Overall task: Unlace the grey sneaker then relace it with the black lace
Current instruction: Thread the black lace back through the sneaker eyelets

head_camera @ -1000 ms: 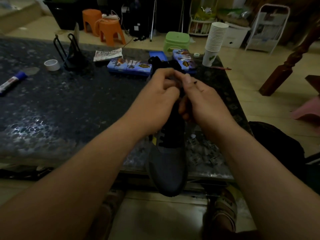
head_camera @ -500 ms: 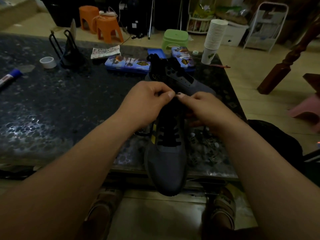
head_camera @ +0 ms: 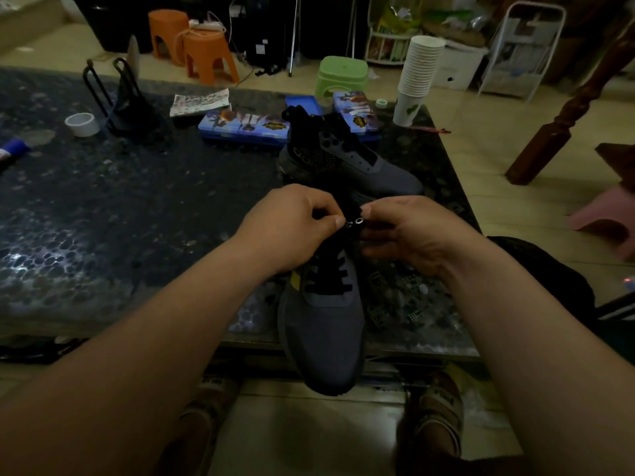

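A grey sneaker (head_camera: 323, 338) lies on the table's near edge, its toe hanging over toward me. The black lace (head_camera: 330, 280) crosses its lower eyelets. My left hand (head_camera: 292, 228) pinches the top of the shoe's left flap beside two metal eyelets. My right hand (head_camera: 409, 231) grips the right flap at the collar, fingers curled around it. The lace ends are hidden between my fingers. A second grey sneaker (head_camera: 347, 156) without a lace lies just behind my hands.
The dark patterned table (head_camera: 120, 207) carries blue tins (head_camera: 244, 127), a tape roll (head_camera: 82, 124), a black wire stand (head_camera: 117, 97) and a paper cup stack (head_camera: 419, 73). Orange stools (head_camera: 202, 49) and a green stool (head_camera: 342, 75) stand behind. My sandalled feet (head_camera: 436, 413) are below.
My hands and the sneaker's collar have come down and toward me, uncovering the second sneaker behind. Both hands keep their grip at the top eyelets.
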{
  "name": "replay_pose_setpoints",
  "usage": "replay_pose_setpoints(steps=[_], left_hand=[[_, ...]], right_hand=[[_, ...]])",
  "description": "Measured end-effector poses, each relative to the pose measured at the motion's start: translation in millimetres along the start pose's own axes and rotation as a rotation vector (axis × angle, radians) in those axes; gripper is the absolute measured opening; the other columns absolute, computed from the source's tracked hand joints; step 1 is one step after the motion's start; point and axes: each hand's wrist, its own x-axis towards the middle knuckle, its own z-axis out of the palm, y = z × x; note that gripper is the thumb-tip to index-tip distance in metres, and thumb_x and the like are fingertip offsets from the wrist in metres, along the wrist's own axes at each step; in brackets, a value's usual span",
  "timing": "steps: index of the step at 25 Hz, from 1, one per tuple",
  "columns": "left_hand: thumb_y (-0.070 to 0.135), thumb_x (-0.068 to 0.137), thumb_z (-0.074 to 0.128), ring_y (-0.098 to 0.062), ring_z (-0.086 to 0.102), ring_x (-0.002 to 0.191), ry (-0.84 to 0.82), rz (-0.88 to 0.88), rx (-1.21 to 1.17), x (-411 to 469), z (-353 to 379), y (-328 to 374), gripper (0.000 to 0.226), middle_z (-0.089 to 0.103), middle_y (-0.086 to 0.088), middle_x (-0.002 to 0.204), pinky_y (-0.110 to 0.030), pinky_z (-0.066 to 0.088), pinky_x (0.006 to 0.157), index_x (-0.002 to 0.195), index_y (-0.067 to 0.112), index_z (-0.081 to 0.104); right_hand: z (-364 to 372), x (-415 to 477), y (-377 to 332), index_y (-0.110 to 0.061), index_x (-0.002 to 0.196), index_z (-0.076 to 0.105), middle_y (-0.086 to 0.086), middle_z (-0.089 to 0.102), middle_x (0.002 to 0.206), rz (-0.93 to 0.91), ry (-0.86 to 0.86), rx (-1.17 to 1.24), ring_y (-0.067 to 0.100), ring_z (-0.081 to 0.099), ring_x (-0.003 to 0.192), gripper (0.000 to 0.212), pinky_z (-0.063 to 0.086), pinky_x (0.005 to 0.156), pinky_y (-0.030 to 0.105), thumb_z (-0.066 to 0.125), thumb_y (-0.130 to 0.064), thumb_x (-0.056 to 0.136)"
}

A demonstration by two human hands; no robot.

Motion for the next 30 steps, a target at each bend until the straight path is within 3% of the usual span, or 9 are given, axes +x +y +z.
replay_pose_setpoints(steps=[11, 18, 23, 26, 30], left_hand=[[0.039, 0.096, 0.067, -0.008, 0.064, 0.071, 0.005, -0.009, 0.100, 4, -2, 2, 0.016, 0.069, 0.013, 0.078, -0.041, 0.060, 0.071, 0.080, 0.042, 0.069], [0.036, 0.097, 0.067, -0.008, 0.065, 0.078, -0.061, 0.034, 0.118, 7, -6, 2, 0.011, 0.070, 0.013, 0.085, -0.038, 0.059, 0.075, 0.087, 0.039, 0.072], [0.038, 0.100, 0.062, -0.008, 0.063, 0.074, -0.024, 0.032, 0.172, 7, 2, 2, 0.016, 0.067, 0.014, 0.083, -0.039, 0.059, 0.071, 0.085, 0.045, 0.064], [0.037, 0.100, 0.062, -0.008, 0.063, 0.077, -0.014, 0.043, 0.166, 7, 1, 1, 0.017, 0.069, 0.014, 0.086, -0.039, 0.059, 0.074, 0.085, 0.045, 0.064], [0.037, 0.098, 0.063, -0.008, 0.062, 0.077, -0.014, 0.036, 0.157, 7, 1, 2, 0.018, 0.067, 0.016, 0.083, -0.040, 0.059, 0.075, 0.083, 0.046, 0.063]], right_hand=[[-2, 2, 2, -0.009, 0.108, 0.070, 0.012, 0.071, 0.105, -0.018, -0.005, 0.003, 0.026, 0.069, 0.100, 0.013, 0.063, 0.068, 0.033, 0.059, -0.010, 0.101], [0, 2, 2, -0.011, 0.103, 0.070, 0.011, 0.070, 0.104, -0.011, -0.001, 0.012, 0.025, 0.069, 0.099, 0.010, 0.062, 0.072, 0.036, 0.060, -0.011, 0.100], [0, -1, 6, -0.011, 0.098, 0.072, 0.007, 0.072, 0.095, -0.059, -0.003, -0.013, 0.018, 0.071, 0.091, 0.009, 0.062, 0.073, 0.032, 0.064, -0.016, 0.101], [3, -3, 11, -0.010, 0.086, 0.071, 0.003, 0.070, 0.081, -0.164, 0.048, -0.219, 0.015, 0.069, 0.080, 0.010, 0.061, 0.072, 0.028, 0.071, -0.012, 0.096], [4, -5, 10, -0.008, 0.085, 0.071, 0.012, 0.072, 0.083, -0.205, 0.092, -0.337, 0.028, 0.072, 0.079, 0.016, 0.063, 0.083, 0.051, 0.073, -0.019, 0.096]])
